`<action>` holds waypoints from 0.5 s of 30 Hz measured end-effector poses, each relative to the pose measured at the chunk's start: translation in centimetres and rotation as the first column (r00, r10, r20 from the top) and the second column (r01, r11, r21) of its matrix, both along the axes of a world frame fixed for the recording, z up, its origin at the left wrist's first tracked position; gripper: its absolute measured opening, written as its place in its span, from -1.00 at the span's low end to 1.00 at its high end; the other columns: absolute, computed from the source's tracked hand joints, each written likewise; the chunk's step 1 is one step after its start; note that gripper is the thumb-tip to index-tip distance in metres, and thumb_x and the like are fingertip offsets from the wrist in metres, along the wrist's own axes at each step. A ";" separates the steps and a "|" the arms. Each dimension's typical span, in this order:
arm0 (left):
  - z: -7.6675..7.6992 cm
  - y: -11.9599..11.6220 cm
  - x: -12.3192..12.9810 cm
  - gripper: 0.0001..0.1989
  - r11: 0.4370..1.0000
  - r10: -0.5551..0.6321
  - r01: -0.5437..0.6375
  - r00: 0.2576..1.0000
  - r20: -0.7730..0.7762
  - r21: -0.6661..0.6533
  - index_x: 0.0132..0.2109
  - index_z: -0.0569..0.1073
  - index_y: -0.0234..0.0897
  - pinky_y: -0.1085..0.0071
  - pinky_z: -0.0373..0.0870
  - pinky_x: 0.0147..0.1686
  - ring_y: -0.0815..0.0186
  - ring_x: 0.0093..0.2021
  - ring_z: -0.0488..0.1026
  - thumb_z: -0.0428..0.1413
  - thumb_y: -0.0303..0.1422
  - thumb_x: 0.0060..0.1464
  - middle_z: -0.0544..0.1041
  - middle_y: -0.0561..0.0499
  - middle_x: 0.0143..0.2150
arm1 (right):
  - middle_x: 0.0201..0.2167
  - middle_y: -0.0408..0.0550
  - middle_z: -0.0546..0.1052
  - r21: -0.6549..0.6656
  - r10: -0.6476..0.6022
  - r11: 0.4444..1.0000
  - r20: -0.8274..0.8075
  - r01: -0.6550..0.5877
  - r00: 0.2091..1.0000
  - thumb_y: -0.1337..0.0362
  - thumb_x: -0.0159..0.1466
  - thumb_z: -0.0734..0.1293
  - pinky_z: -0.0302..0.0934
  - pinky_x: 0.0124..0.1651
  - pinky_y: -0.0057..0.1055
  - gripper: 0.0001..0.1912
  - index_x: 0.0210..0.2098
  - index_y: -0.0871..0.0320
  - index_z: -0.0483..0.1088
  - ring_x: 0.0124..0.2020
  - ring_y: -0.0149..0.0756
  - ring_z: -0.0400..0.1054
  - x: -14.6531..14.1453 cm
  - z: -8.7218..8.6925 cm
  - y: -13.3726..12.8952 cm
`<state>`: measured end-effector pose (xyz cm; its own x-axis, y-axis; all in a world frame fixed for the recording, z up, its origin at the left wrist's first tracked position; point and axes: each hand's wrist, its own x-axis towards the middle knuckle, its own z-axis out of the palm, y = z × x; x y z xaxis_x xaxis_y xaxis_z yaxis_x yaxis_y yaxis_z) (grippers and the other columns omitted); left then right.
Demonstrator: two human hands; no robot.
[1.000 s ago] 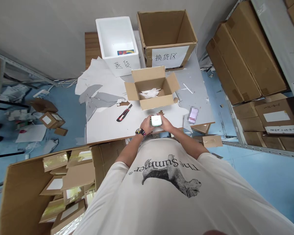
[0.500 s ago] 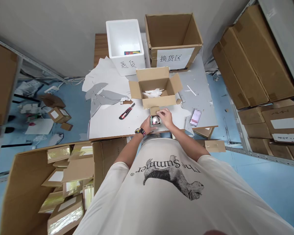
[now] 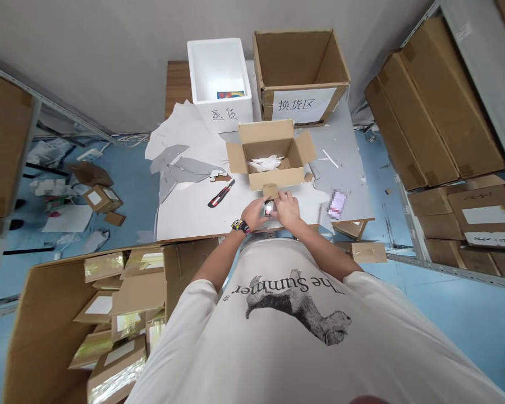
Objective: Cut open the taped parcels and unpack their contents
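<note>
Between my hands, near the table's front edge, is a small open box with its cardboard flap (image 3: 270, 190) standing up at the back. A shiny, silvery round object (image 3: 270, 208) shows in it; its kind is unclear. My left hand (image 3: 253, 214), with a patterned watch at the wrist, grips the box's left side. On the other side my right hand (image 3: 288, 209) has its fingers closed round the box's right edge and flap. Just behind stands an open cardboard carton (image 3: 276, 179) with white wrapping inside. A red and black utility knife (image 3: 221, 193) lies to the left.
A white foam box (image 3: 223, 115) and a large labelled carton (image 3: 305, 104) stand at the table's back. A phone (image 3: 336, 203) lies right, paper sheets (image 3: 172, 126) left. A big carton (image 3: 37, 314) of parcels is at lower left; boxes fill the shelves (image 3: 429, 106) right.
My right hand has moved from the flap's top down round the box's right side. My left hand has wrapped further round it, so less of the box shows. The view has shifted slightly.
</note>
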<state>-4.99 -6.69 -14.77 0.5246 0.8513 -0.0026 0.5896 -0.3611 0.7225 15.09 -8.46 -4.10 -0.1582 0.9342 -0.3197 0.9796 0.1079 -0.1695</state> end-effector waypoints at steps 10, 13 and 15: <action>0.1 -0.7 0.5 -0.16 0.994 0.065 -0.063 0.998 0.011 -0.093 0.64 0.41 -0.03 0.04 0.63 0.36 -0.09 0.42 0.65 0.36 -0.35 0.28 0.65 -0.11 0.50 | 0.31 0.42 0.64 -0.156 0.023 0.988 0.193 0.007 0.981 0.07 0.57 0.47 0.27 0.35 0.06 -0.51 0.34 0.23 0.67 0.33 0.25 0.45 -4.0 2.3 1.5; -0.1 -0.4 0.8 -0.21 0.997 0.050 -0.050 0.999 -0.009 -0.057 0.62 0.44 -0.06 0.03 0.63 0.32 -0.11 0.36 0.67 0.33 -0.34 0.29 0.70 -0.14 0.41 | 0.35 0.46 0.61 -0.184 -0.027 0.980 0.229 0.070 0.973 0.15 0.57 0.46 0.30 0.31 0.01 -0.50 0.39 0.25 0.64 0.34 0.22 0.47 -4.9 2.5 1.5; -0.5 -0.3 1.3 -0.21 0.999 0.032 -0.032 0.999 -0.010 -0.030 0.61 0.46 -0.10 0.01 0.61 0.33 -0.14 0.33 0.66 0.34 -0.33 0.29 0.71 -0.18 0.37 | 0.38 0.48 0.58 -0.193 -0.056 0.975 0.264 0.110 0.963 0.30 0.56 0.41 0.33 0.30 -0.02 -0.49 0.45 0.29 0.59 0.35 0.18 0.48 -5.4 2.5 1.5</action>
<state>-3.72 -7.04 -15.31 0.4967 0.8673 -0.0338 0.6079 -0.3198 0.7268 9.69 -6.98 -1.59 0.0295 0.8510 -0.5244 0.9969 0.0135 0.0779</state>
